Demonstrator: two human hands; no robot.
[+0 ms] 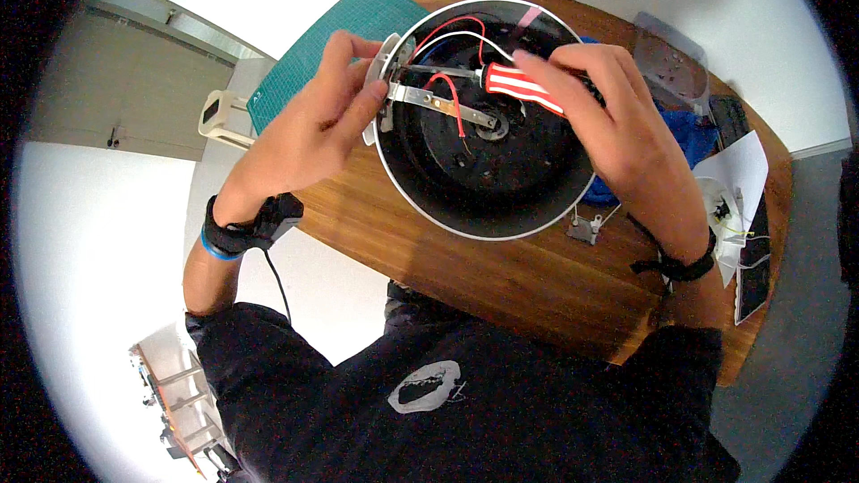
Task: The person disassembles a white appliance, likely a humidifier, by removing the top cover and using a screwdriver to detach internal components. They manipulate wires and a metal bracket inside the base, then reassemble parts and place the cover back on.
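My left hand (331, 116) grips the pale side fitting (381, 63) on the rim of a round, dark-lined housing (488, 206). My right hand (617, 116) holds a red-and-white striped screwdriver (514, 85) over the housing, its metal shaft pointing left at the fitting; the tip is hard to make out. Below the shaft a metal strip (429, 100) runs from the wall toward the central hub (491, 129). A red wire (460, 116) hangs loose over the strip, and more red and white wires (470, 33) arch above the screwdriver.
The housing stands on a wooden table (340, 206) with a green cutting mat (295, 54), a blue item (687, 134), a clear plastic container (671, 45), a small metal part (584, 228), white paper (747, 161) and a dark flat device (753, 286). A beige object (219, 116) stands left.
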